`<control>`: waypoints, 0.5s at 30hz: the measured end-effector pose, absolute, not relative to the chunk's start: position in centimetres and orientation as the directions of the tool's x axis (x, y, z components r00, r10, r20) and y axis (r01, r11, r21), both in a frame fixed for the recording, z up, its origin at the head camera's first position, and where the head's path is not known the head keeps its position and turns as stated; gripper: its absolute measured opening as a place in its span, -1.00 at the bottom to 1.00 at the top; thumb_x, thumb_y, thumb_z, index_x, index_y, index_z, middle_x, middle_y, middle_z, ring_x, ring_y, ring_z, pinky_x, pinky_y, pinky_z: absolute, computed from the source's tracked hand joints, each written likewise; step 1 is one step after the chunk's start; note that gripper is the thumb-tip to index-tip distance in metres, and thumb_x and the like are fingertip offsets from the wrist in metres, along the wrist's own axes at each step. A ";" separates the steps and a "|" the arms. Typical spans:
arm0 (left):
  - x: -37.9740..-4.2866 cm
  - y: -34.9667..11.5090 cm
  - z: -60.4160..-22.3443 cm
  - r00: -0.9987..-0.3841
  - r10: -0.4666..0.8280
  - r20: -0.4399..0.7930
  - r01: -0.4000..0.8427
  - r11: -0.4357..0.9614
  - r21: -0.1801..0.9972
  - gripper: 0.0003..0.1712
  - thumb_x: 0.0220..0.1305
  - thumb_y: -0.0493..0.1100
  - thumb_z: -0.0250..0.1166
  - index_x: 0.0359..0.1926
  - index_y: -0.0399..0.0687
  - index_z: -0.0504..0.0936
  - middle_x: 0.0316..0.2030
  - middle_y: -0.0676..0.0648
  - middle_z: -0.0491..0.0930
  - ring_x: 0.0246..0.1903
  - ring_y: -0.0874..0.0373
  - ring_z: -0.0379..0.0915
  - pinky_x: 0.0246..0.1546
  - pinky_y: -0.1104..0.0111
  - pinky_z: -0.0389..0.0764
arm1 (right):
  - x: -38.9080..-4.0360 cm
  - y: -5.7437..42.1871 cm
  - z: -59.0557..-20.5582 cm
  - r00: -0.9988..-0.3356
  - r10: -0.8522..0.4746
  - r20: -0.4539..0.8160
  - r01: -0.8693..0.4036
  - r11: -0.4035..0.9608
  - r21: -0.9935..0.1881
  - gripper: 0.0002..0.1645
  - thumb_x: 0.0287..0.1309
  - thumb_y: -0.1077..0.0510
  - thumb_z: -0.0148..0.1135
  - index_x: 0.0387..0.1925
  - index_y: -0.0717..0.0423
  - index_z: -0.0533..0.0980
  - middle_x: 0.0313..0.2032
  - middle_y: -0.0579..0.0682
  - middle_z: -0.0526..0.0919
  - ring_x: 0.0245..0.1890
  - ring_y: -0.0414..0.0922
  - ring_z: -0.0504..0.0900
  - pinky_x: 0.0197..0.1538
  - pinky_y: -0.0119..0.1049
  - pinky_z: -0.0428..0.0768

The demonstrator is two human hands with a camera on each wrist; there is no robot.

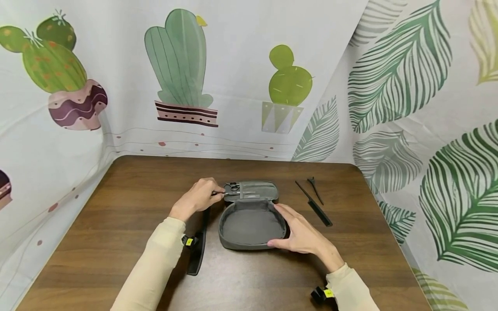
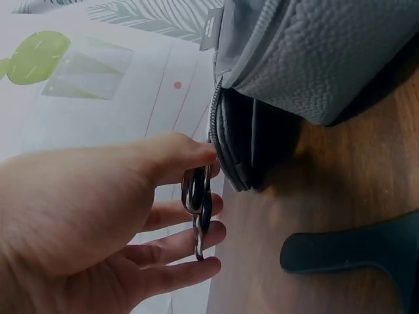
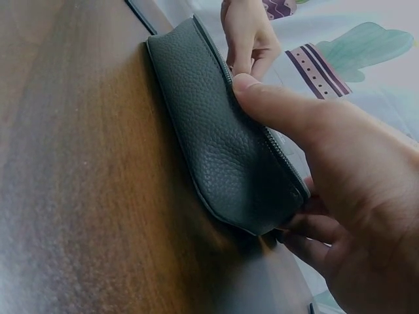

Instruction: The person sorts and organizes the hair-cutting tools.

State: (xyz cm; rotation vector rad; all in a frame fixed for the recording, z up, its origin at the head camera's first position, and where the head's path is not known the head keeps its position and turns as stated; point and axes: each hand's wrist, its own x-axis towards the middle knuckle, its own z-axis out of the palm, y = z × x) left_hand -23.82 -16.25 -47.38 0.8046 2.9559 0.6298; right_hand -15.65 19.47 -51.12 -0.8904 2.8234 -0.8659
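A grey zip case [image 1: 253, 226] lies unzipped on the table, its bowl-like body towards me and its lid [image 1: 268, 190] folded back. My left hand [image 1: 200, 194] is at the lid's left edge and pinches a pair of scissors [image 2: 196, 196] by the finger rings, thumb against the fingers. Their blades are hidden in the lid's pocket. Just behind sits a second pair of scissors [image 1: 234, 186], rings showing. My right hand [image 1: 299, 231] grips the case body's right side. In the right wrist view, its thumb [image 3: 252, 91] presses on the zipped rim, with other fingers around the wall.
A black tail comb [image 1: 320, 213] lies on the wooden table [image 1: 132, 207] right of the case, a dark hair clip [image 1: 315, 190] beside it. Left of the case, partly under my left wrist, is a long black tool [image 1: 196, 255] with a narrow handle. Printed cloth hangs behind the table.
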 end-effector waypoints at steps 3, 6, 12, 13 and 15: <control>-23.9 -15.9 -47.2 -0.864 0.492 0.103 0.492 0.786 0.374 -0.70 0.43 -0.18 0.31 0.08 -0.17 0.80 -0.07 -0.15 0.70 -0.04 -0.02 0.58 -0.04 0.08 0.65 | -15.7 19.5 -51.1 -0.832 -0.543 0.113 -0.512 0.673 -0.534 0.33 -0.05 -0.48 0.45 0.60 0.08 0.19 0.49 0.02 0.26 0.42 -0.07 0.28 0.34 0.03 0.43; -24.0 -15.4 -47.0 -0.857 0.503 0.112 0.506 0.781 0.366 -0.70 0.42 -0.19 0.32 0.07 -0.18 0.80 -0.06 -0.16 0.72 -0.01 -0.05 0.58 -0.01 0.06 0.64 | -15.6 19.5 -51.2 -0.832 -0.543 0.114 -0.512 0.672 -0.535 0.34 -0.05 -0.47 0.46 0.60 0.08 0.19 0.49 0.04 0.27 0.41 -0.06 0.28 0.34 0.03 0.43; -23.9 -14.3 -46.6 -0.860 0.503 0.087 0.499 0.795 0.346 -0.69 0.41 -0.18 0.32 0.09 -0.18 0.79 -0.01 -0.18 0.72 0.05 -0.10 0.57 0.06 0.03 0.62 | -15.6 19.4 -51.3 -0.829 -0.547 0.114 -0.515 0.669 -0.536 0.35 -0.05 -0.48 0.45 0.61 0.08 0.18 0.49 0.09 0.27 0.42 -0.04 0.27 0.34 0.05 0.43; -23.9 -14.1 -46.5 -0.863 0.499 0.080 0.494 0.800 0.339 -0.69 0.41 -0.17 0.32 0.09 -0.16 0.79 -0.01 -0.18 0.72 0.04 -0.09 0.58 0.05 0.04 0.62 | -15.6 19.4 -51.3 -0.830 -0.546 0.115 -0.515 0.670 -0.535 0.35 -0.06 -0.48 0.46 0.61 0.08 0.18 0.49 0.10 0.27 0.42 -0.04 0.27 0.34 0.05 0.43; -24.0 -13.7 -46.5 -0.868 0.492 0.069 0.485 0.809 0.332 -0.69 0.42 -0.16 0.32 0.09 -0.14 0.80 0.00 -0.17 0.72 -0.01 -0.05 0.59 0.00 0.08 0.63 | -15.6 19.4 -51.3 -0.830 -0.545 0.119 -0.516 0.671 -0.532 0.35 -0.06 -0.49 0.46 0.61 0.08 0.18 0.49 0.11 0.28 0.42 -0.04 0.27 0.34 0.05 0.43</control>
